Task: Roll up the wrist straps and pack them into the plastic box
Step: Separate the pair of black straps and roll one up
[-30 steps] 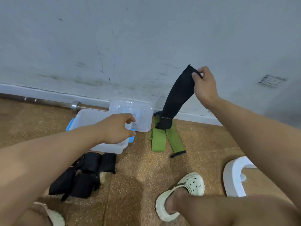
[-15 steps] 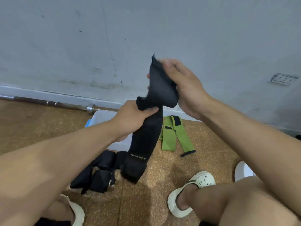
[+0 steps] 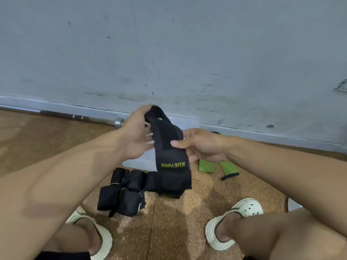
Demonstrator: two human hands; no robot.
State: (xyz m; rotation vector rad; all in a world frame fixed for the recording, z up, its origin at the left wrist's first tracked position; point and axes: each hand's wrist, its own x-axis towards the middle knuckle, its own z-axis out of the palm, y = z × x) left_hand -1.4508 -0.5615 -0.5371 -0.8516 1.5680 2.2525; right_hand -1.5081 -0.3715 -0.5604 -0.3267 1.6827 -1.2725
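A long black wrist strap (image 3: 170, 158) with yellow lettering hangs between my hands above the floor. My left hand (image 3: 138, 136) holds its folded top end. My right hand (image 3: 201, 145) pinches the strap's right edge with the thumb on its front. Several rolled black straps (image 3: 124, 192) lie in a cluster on the floor below my hands. Two green straps (image 3: 217, 166) lie to the right, partly hidden by my right hand. The clear plastic box (image 3: 139, 163) sits behind the hanging strap; only a small part of its wall shows.
A steel barbell (image 3: 80, 117) lies along the white wall's base at the left. My feet in pale clogs (image 3: 234, 218) rest on the cork-patterned floor on both sides. A white object (image 3: 293, 204) peeks out at the right edge.
Both hands have lowered the black strap. My left hand moved from the strap's middle to its top end, and my right hand shifted from the top to its right edge.
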